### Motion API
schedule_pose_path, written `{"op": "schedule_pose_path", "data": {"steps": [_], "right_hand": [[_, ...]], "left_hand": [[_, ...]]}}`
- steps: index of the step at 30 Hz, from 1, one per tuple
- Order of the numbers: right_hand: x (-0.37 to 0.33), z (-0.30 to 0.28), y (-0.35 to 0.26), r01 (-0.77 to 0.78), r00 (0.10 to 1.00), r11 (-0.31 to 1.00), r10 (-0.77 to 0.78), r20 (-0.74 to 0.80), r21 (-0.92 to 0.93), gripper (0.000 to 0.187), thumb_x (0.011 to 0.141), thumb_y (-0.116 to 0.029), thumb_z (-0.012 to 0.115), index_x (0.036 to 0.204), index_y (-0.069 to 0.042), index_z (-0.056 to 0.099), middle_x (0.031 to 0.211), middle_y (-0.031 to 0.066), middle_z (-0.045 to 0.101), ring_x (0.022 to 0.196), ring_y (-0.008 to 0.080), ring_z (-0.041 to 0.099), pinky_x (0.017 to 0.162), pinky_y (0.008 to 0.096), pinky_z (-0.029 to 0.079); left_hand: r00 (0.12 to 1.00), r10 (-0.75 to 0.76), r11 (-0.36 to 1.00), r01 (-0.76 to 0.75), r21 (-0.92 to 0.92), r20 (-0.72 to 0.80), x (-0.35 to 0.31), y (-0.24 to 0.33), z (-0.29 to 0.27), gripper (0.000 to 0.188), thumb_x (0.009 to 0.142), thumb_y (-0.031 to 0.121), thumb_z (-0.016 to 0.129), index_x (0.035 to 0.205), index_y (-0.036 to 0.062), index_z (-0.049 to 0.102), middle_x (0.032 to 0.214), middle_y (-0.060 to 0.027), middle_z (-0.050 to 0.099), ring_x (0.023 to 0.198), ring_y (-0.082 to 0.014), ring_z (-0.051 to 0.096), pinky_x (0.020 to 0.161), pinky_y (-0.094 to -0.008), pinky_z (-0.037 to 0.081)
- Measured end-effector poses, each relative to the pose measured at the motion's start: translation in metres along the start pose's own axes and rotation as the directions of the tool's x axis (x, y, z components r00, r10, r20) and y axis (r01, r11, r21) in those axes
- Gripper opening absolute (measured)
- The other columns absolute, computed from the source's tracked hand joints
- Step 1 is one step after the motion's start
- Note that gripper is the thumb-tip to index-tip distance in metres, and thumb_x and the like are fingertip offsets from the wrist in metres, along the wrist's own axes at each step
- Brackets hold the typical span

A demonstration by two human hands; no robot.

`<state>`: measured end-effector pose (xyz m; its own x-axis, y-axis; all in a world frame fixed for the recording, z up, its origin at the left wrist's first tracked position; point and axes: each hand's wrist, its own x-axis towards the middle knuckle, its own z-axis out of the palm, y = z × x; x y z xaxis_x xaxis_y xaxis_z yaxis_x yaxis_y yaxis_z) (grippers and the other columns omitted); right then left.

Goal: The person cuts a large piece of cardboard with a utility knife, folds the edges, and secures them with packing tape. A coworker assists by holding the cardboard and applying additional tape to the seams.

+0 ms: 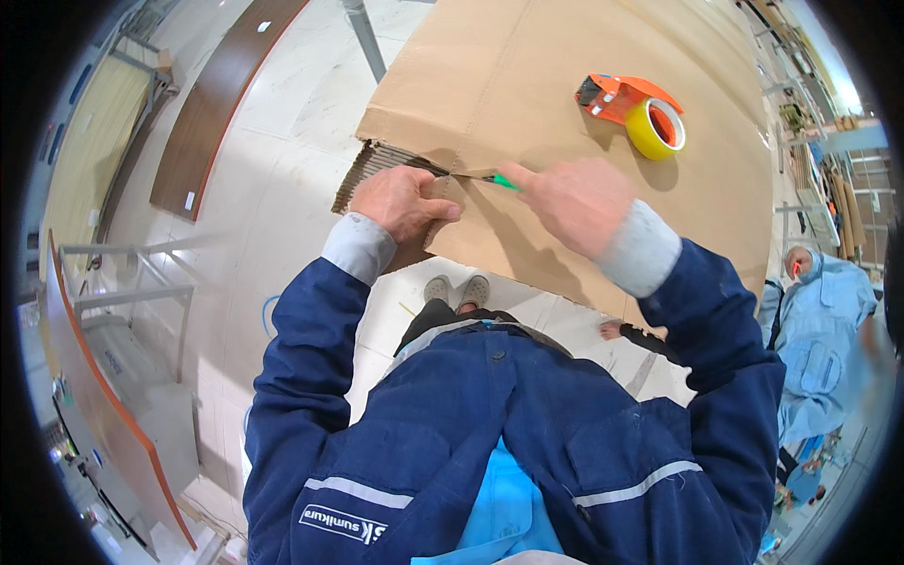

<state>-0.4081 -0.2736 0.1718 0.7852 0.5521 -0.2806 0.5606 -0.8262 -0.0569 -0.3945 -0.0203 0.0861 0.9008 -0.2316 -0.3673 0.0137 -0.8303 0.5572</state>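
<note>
A large sheet of brown cardboard (527, 85) spreads out in front of me, its left corner cut open so that the corrugated layer shows. My right hand (579, 202) is closed round a utility knife with a green handle (507, 181); the blade points left and meets the cut edge of the cardboard. Pinched in my left hand (400, 202) is the cardboard's near-left flap, just left of the blade. Beyond my right hand, an orange tape dispenser (629, 97) with a yellow roll of tape (654, 130) lies on the cardboard.
On the left are a dark brown panel (221, 108), a metal frame (132, 297) and an orange-edged board (118, 405). A person in light blue clothes (824, 330) is at the right, near shelving (838, 188). A metal leg (365, 38) stands behind the cardboard's left edge.
</note>
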Motion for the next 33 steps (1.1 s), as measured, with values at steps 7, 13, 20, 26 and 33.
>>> {"op": "schedule_pose_path", "data": {"steps": [7, 13, 20, 26, 33], "right_hand": [[0.006, 0.009, -0.006, -0.018, 1.0, 0.999, 0.018, -0.002, -0.031, 0.032, 0.103, -0.026, 0.058, 0.134, -0.018, 0.062, 0.073, 0.013, 0.065, 0.069, 0.0344, 0.067, 0.057, 0.0495, 0.047], [-0.032, -0.007, -0.002, -0.098, 0.995, 0.995, 0.099, 0.017, -0.028, 0.042, 0.097, -0.018, 0.057, 0.138, -0.014, 0.06, 0.07, 0.0146, 0.065, 0.068, 0.0362, 0.069, 0.057, 0.0505, 0.049], [-0.012, -0.005, -0.018, -0.164, 0.981, 0.982, 0.171, 0.088, -0.091, 0.054, 0.096, -0.014, 0.054, 0.149, -0.023, 0.055, 0.078, 0.0154, 0.067, 0.073, 0.0358, 0.07, 0.059, 0.05, 0.05], [-0.03, 0.003, -0.007, -0.159, 0.986, 0.986, 0.161, 0.037, -0.052, 0.048, 0.098, -0.019, 0.057, 0.145, -0.024, 0.058, 0.083, 0.0134, 0.066, 0.076, 0.0337, 0.069, 0.064, 0.0484, 0.052], [-0.078, -0.007, 0.012, -0.212, 0.977, 0.967, 0.215, 0.005, -0.143, 0.039, 0.099, -0.029, 0.069, 0.138, -0.03, 0.064, 0.076, 0.0075, 0.059, 0.066, 0.0281, 0.063, 0.058, 0.043, 0.048]], "left_hand": [[0.995, 0.093, 0.996, -0.093, 0.003, 0.04, 0.005, -0.009, -0.003, 0.05, 0.075, 0.054, 0.084, 0.086, 0.0064, 0.073, 0.073, -0.0137, 0.067, 0.074, -0.0319, 0.067, 0.069, -0.0448, 0.05], [0.94, 0.312, 0.95, -0.308, 0.049, -0.137, -0.009, -0.016, 0.006, 0.041, 0.082, 0.046, 0.082, 0.081, 0.0079, 0.067, 0.071, -0.0122, 0.067, 0.072, -0.0355, 0.067, 0.068, -0.0466, 0.05], [0.819, 0.551, 0.834, -0.53, 0.155, -0.161, -0.008, -0.021, 0.015, 0.036, 0.086, 0.037, 0.079, 0.073, 0.0098, 0.058, 0.068, -0.0104, 0.066, 0.067, -0.0354, 0.065, 0.064, -0.0454, 0.045], [0.908, 0.414, 0.894, -0.42, -0.159, -0.071, 0.001, -0.025, 0.002, 0.035, 0.086, 0.031, 0.079, 0.075, 0.005, 0.058, 0.066, -0.0164, 0.061, 0.063, -0.0385, 0.063, 0.055, -0.0449, 0.045], [0.708, 0.7, 0.714, -0.697, 0.063, -0.097, -0.013, -0.018, -0.002, 0.033, 0.081, 0.025, 0.08, 0.072, 0.0068, 0.054, 0.066, -0.0121, 0.058, 0.065, -0.0337, 0.062, 0.062, -0.0437, 0.043]]}}
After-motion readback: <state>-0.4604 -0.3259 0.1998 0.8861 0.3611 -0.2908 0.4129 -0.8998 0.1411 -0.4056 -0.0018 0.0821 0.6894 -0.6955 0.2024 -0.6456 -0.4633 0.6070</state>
